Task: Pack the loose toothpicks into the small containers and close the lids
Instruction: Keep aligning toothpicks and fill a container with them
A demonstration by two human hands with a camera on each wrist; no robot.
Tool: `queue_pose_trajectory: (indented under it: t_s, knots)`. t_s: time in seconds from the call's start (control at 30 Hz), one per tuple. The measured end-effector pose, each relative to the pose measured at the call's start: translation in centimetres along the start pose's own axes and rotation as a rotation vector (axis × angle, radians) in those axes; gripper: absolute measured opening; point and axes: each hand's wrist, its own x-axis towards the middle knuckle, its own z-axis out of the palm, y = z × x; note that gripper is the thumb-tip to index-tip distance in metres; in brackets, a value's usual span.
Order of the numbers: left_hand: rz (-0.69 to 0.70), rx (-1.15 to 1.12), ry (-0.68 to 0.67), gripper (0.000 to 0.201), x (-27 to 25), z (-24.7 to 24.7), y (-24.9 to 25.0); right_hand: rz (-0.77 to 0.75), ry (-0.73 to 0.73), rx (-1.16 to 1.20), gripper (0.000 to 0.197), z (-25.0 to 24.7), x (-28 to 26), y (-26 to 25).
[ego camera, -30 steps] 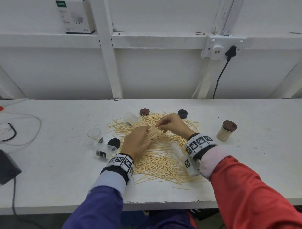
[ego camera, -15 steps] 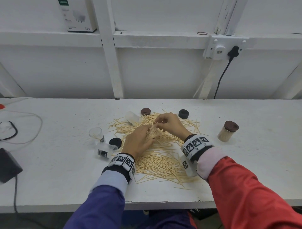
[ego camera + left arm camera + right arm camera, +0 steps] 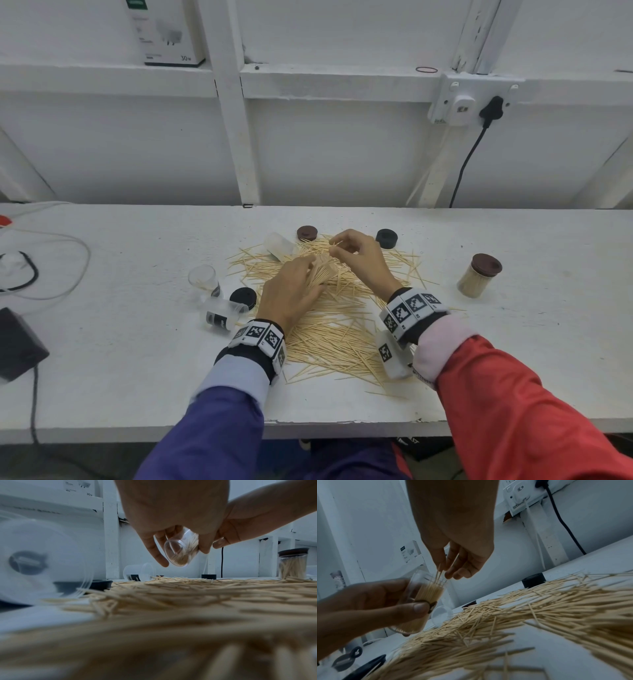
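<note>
A wide heap of loose toothpicks point(image 3: 339, 318) covers the middle of the white table point(image 3: 137, 359). My left hand point(image 3: 291, 291) grips a clear container point(image 3: 426, 595) tilted above the heap and nearly full of toothpicks; the left wrist view shows its round bottom point(image 3: 180, 553). Just above its mouth, my right hand point(image 3: 356, 253) pinches a few toothpicks point(image 3: 439, 573) between thumb and fingertips, their lower ends in the container. A filled container with a brown lid point(image 3: 479, 274) stands at the right.
Empty clear containers: one upright point(image 3: 203, 277), one on its side point(image 3: 222, 313), one lying behind the heap point(image 3: 279, 245). Loose lids: black point(image 3: 243, 296), brown point(image 3: 307, 233), black point(image 3: 386, 238). Cables and a dark box point(image 3: 17, 342) lie at the left. A wall stands behind.
My right hand has lifted slightly and shifted right, above the container's mouth, with a few toothpicks. The left hand keeps the container in about the same place.
</note>
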Motion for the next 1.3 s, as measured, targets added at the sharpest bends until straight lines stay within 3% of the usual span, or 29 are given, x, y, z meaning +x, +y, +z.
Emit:
queue_pose_trajectory:
  t_s: [0.1, 0.3, 0.4, 0.53, 0.8, 1.0, 1.3]
  knots:
    - [-0.006, 0.007, 0.010, 0.059, 0.0, -0.1, 0.1, 0.015, -0.014, -0.011, 0.006, -0.1, -0.1, 0.4]
    - [-0.026, 0.019, 0.019, 0.060, 0.0, -0.2, 0.2, 0.031, -0.074, 0.054, 0.018, -0.1, -0.5, 0.6]
    - [-0.028, 0.026, 0.015, 0.059, 0.0, -0.3, 0.2, 0.062, -0.135, 0.167, 0.018, -0.6, -0.6, 0.3]
    - [-0.024, 0.027, 0.006, 0.058, 0.0, -0.3, 0.2, 0.084, -0.225, 0.143, 0.022, -1.3, -0.8, 0.1]
    - [0.092, 0.025, -0.086, 0.057, -0.1, 0.0, 0.0, 0.105, -0.110, 0.078, 0.020, -1.6, -0.4, 0.8]
    - [0.077, 0.027, -0.050, 0.057, -0.2, 0.0, 0.0, 0.094, -0.150, -0.006, 0.012, -1.4, -0.4, 1.0]
    - [0.061, 0.049, -0.041, 0.056, -0.1, 0.0, -0.2, 0.151, -0.146, 0.193, 0.020, -1.9, -0.8, 0.4]
